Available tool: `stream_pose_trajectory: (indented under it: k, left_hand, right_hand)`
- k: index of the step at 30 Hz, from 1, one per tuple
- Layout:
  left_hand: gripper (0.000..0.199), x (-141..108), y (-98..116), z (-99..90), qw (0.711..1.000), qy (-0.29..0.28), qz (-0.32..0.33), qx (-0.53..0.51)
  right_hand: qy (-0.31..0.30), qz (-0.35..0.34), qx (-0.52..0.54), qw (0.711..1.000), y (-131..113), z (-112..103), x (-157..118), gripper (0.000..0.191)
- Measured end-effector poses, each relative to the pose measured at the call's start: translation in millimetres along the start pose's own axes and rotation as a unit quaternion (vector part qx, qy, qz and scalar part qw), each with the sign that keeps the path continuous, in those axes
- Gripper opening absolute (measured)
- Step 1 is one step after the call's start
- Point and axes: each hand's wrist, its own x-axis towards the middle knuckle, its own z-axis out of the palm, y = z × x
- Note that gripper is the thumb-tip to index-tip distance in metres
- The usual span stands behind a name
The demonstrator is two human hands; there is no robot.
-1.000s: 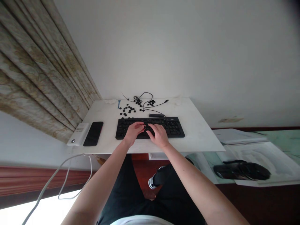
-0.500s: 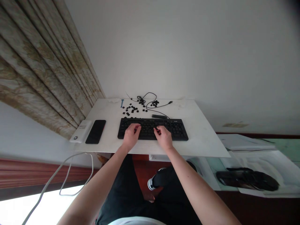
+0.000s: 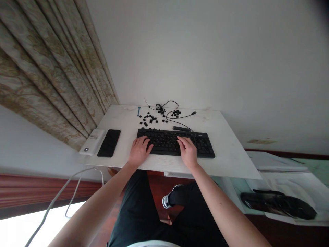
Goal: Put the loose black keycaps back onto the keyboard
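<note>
A black keyboard [image 3: 164, 145] lies near the front edge of the white table, with some key spots along its rows looking uneven. My left hand [image 3: 139, 150] rests over its left end, fingers lying on the keys and thumb apart from them. Over the right-centre keys is my right hand [image 3: 188, 150], its thumb and fingertips drawn close together. Whether a small key sits between those tips cannot be made out. Behind the keyboard, several loose black keycaps [image 3: 151, 119] are scattered, and more lie in a small cluster [image 3: 176, 113] beside the cable.
The keyboard's black cable [image 3: 180, 117] coils at the back. A blue tool [image 3: 139, 111] and a dark bar [image 3: 181, 129] lie behind the keyboard. At left are a black phone [image 3: 109, 143] and a white box [image 3: 92, 142]. A curtain [image 3: 64, 61] hangs left; a dark object [image 3: 279, 204] lies lower right.
My hands have moved apart: the left has gone to the keyboard's left end and its thumb has spread, the right has shifted slightly right. The whole view has swung a little.
</note>
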Motion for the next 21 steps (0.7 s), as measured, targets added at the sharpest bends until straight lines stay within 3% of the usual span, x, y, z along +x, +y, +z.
stream_pose_trajectory:
  k: [3,5,10,13,18,21]
  left_hand:
    - [0.028,0.3,-1.5,-0.6,1.0,-0.006,-0.006,0.0]
    - [0.027,0.8,-2.0,-1.4,1.0,-0.009,-0.011,-0.002]
    - [0.021,0.5,-1.4,-5.6,1.0,-0.015,0.007,-0.003]
    - [0.029,-1.3,-1.0,-9.0,0.999,-0.021,0.039,0.002]
    - [0.038,-2.3,-0.8,-11.3,0.996,-0.02,0.092,-0.001]
    - [0.04,-2.6,-0.6,-11.3,0.994,-0.024,0.105,-0.011]
  right_hand:
    - [-0.063,0.015,0.077,0.995,-25.0,6.2,10.6,0.026]
    - [-0.08,0.06,0.138,0.985,-38.5,15.3,20.7,0.025]
    - [-0.104,0.165,0.235,0.952,-46.5,42.6,48.8,0.024]
    - [-0.112,0.245,0.328,0.905,-43.7,55.7,60.2,0.025]
    - [-0.075,0.377,0.462,0.799,-40.6,68.8,70.5,0.023]
    - [-0.093,0.403,0.448,0.793,-36.0,72.1,74.5,0.019]
